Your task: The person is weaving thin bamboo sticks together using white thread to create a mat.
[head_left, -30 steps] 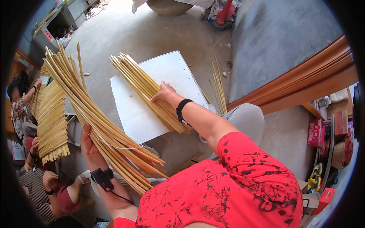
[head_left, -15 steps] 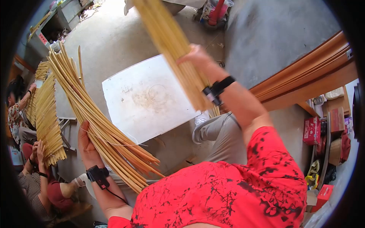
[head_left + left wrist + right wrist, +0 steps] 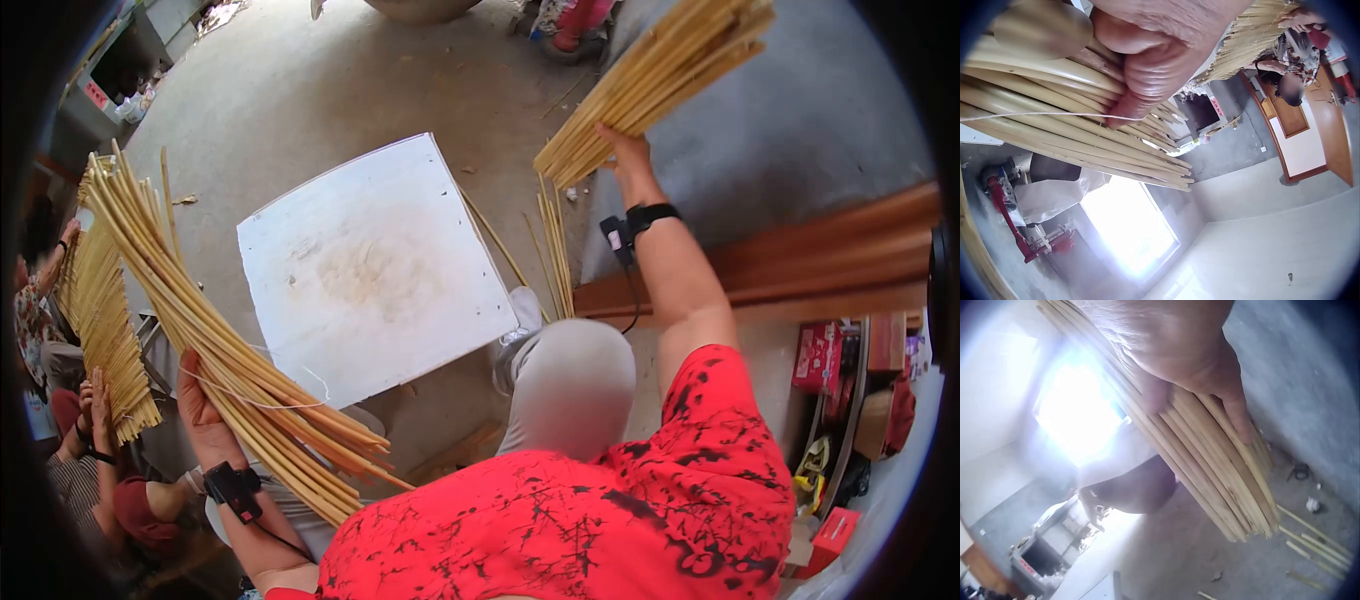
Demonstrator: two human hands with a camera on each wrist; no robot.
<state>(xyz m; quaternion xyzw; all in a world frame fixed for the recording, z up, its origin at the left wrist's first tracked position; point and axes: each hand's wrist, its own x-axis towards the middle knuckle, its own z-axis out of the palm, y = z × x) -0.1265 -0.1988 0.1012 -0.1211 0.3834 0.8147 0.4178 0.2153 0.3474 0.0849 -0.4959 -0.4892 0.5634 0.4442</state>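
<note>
My left hand (image 3: 203,415) holds a long, bowed bundle of yellowish canes (image 3: 225,320) against my left side, its lower end by my lap. A thin white string (image 3: 1041,115) crosses these canes, and in the left wrist view a finger bends over them close to it. Out to the right, my raised right hand (image 3: 628,155) grips a shorter bundle of straight, split-looking sticks (image 3: 665,75). The right wrist view shows fingers (image 3: 1235,409) wrapped over this bundle, with its near ends jutting past the hand. Between my hands lies a white board (image 3: 370,350), stained brown in the middle.
Several loose sticks (image 3: 555,250) lie on the floor right of the board. A wooden beam (image 3: 760,265) runs along the right, with boxes on shelves (image 3: 820,355) beyond. People at the left handle a slatted cane mat (image 3: 110,320). A large round vessel (image 3: 425,8) stands far ahead.
My right hand has lifted the straight bundle off the white board and swung it up and far to the right. My left hand keeps its hold on the bowed bundle.
</note>
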